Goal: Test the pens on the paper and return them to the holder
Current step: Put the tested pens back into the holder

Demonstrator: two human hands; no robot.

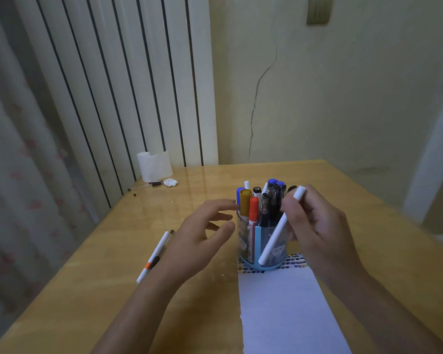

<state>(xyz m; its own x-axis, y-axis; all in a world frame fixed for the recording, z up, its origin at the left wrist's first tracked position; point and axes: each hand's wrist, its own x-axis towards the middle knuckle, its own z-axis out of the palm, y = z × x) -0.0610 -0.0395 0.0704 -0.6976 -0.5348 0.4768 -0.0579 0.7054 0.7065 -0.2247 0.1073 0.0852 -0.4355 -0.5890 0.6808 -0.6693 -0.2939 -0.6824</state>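
A round blue pen holder (262, 241) stands on the far end of a white paper sheet (284, 310), filled with several pens and markers, among them an orange marker (253, 209) and a mustard one (245, 201). My right hand (317, 226) grips a white pen (279, 228), held slanted in front of the holder, its lower tip near the holder's base. My left hand (202, 233) hovers just left of the holder with fingers spread, holding nothing. Another white pen with an orange band (154, 256) lies on the table left of my left wrist.
The wooden table (87, 290) meets a striped white panel and wall at the back. A white paper roll (154, 166), a crumpled tissue (170, 182) and a small dark item lie at the far left corner. A curtain hangs on the left.
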